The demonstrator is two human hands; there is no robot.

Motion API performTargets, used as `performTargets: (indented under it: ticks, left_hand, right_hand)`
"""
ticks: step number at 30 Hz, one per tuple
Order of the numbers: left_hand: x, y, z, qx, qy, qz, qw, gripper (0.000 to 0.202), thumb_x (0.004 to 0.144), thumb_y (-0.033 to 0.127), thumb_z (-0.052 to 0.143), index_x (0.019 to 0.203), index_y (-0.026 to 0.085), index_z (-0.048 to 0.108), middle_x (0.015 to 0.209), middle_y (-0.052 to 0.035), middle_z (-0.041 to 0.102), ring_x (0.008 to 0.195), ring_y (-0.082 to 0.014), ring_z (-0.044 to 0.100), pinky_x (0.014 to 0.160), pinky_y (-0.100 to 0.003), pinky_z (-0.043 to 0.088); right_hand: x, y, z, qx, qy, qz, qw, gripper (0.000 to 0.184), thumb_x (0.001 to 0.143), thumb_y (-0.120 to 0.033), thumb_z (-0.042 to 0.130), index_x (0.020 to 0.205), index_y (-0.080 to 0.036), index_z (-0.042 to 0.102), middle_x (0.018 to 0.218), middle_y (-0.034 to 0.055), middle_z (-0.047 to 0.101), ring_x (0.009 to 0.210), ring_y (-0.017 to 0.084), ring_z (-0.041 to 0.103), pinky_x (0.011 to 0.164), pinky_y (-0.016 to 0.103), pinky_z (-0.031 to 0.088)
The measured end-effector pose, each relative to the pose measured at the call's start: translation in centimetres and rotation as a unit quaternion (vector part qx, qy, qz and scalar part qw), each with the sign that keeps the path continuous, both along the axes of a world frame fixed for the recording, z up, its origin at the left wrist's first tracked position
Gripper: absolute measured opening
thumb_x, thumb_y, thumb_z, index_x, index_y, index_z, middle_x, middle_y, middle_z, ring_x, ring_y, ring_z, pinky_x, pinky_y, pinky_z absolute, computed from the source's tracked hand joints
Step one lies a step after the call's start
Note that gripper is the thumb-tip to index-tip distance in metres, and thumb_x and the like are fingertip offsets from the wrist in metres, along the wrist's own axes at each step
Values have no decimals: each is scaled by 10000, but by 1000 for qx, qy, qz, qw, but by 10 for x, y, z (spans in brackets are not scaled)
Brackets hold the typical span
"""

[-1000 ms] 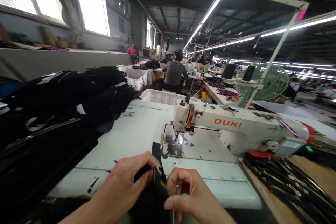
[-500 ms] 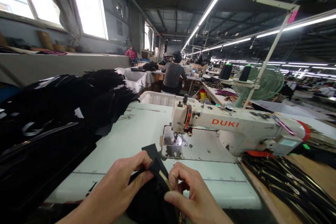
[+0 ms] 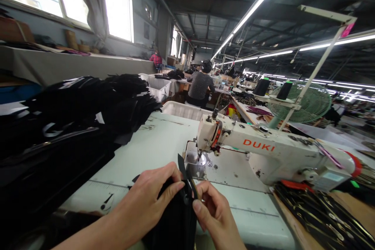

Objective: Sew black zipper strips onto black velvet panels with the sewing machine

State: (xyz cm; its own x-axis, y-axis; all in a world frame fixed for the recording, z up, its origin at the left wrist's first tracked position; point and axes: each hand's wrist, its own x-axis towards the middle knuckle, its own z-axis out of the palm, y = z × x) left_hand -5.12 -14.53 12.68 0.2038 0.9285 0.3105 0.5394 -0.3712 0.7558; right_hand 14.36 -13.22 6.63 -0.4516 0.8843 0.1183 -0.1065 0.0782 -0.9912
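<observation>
A black fabric piece (image 3: pixel 172 218) hangs from my hands at the front edge of the sewing table, its strip end pointing up near the needle plate. My left hand (image 3: pixel 155 191) is closed on the fabric, thumb and forefinger pinching its upper edge. Pinched in my right hand (image 3: pixel 215 211) is the black zipper (image 3: pixel 192 188) along the right side of that piece, a little gold showing at its edge. The sewing machine (image 3: pixel 252 144) stands just beyond my hands. Its needle area (image 3: pixel 199 157) is apart from the fabric.
A tall heap of black fabric pieces (image 3: pixel 88 125) covers the table's left side. Black zippers with gold teeth (image 3: pixel 316 211) lie at the right. White bins (image 3: pixel 181 110) stand behind the table. Ahead sits a person (image 3: pixel 201 86); thread cones (image 3: pixel 261 86) and a fan (image 3: pixel 315 103) are at right.
The zipper edge has turned, so its gold teeth no longer face the camera. Both hands have shifted slightly right, still holding. The view has swung a little left.
</observation>
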Motion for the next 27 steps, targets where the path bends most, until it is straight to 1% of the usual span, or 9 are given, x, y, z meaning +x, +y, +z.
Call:
performTargets:
  ticks: [5, 8, 11, 14, 16, 19, 22, 25, 27]
  left_hand:
    - [1, 0, -5, 25, 3, 9, 1000, 201, 933, 297, 466, 744, 244, 510, 734, 44, 646, 665, -147, 613, 647, -233, 435]
    - [1, -2, -7, 41, 17, 18, 999, 205, 924, 275, 471, 727, 246, 520, 731, 44, 654, 660, -146, 623, 639, -228, 443]
    - [1, -2, -9, 65, 0, 29, 997, 167, 923, 265, 502, 761, 253, 543, 735, 60, 668, 647, -133, 638, 628, -210, 455]
    - [0, -3, -10, 68, -23, 41, 997, 75, 903, 248, 535, 836, 265, 563, 746, 71, 681, 667, -130, 667, 630, -191, 481]
    - [-1, -3, -11, 66, -30, 42, 996, 61, 897, 232, 528, 893, 273, 574, 783, 68, 698, 709, -132, 688, 663, -182, 500]
    - [-2, -2, -12, 67, -20, 39, 997, 85, 909, 239, 523, 942, 282, 590, 833, 59, 713, 755, -138, 701, 699, -176, 510]
    - [-4, -1, -16, 60, 4, 37, 998, 87, 926, 261, 518, 953, 286, 597, 842, 48, 711, 767, -147, 701, 696, -176, 511]
    - [-6, -1, -23, 52, 13, 34, 998, 86, 938, 296, 518, 984, 288, 590, 874, 32, 713, 795, -159, 702, 711, -184, 515]
    - [-6, -1, -27, 51, 4, 44, 998, 99, 942, 330, 520, 1003, 289, 587, 902, 22, 715, 826, -166, 702, 734, -190, 512]
  right_hand:
    - [-1, 1, -4, 0, 6, -5, 1000, 448, 837, -604, 664, 809, -196, 482, 666, -62, 342, 527, 69, 264, 451, 199, 221]
    - [-2, 2, -4, -18, 22, 13, 1000, 471, 776, -592, 734, 795, -199, 475, 648, -66, 368, 514, 62, 292, 440, 177, 281]
    - [-2, 3, -6, -46, 37, 23, 998, 463, 753, -553, 774, 821, -195, 489, 640, -67, 401, 517, 61, 334, 447, 166, 350]
    - [-3, 3, -13, -57, 63, 18, 996, 463, 740, -538, 791, 845, -186, 509, 626, -68, 429, 495, 53, 347, 426, 156, 353]
    - [-5, 4, -18, -62, 80, 15, 995, 473, 729, -540, 800, 853, -180, 520, 622, -66, 445, 482, 48, 358, 419, 154, 356]
    - [-7, 5, -23, -66, 97, 19, 993, 491, 716, -557, 801, 845, -174, 522, 619, -62, 453, 471, 47, 375, 411, 155, 360]
    - [-10, 7, -25, -66, 101, 24, 992, 518, 702, -599, 790, 825, -176, 517, 617, -58, 455, 472, 51, 388, 423, 163, 364]
    - [-11, 9, -24, -72, 98, 36, 992, 558, 686, -653, 775, 827, -178, 519, 617, -54, 455, 487, 59, 395, 451, 175, 359]
    - [-11, 9, -21, -78, 94, 53, 991, 569, 691, -673, 762, 843, -180, 523, 633, -50, 457, 507, 64, 394, 479, 183, 350]
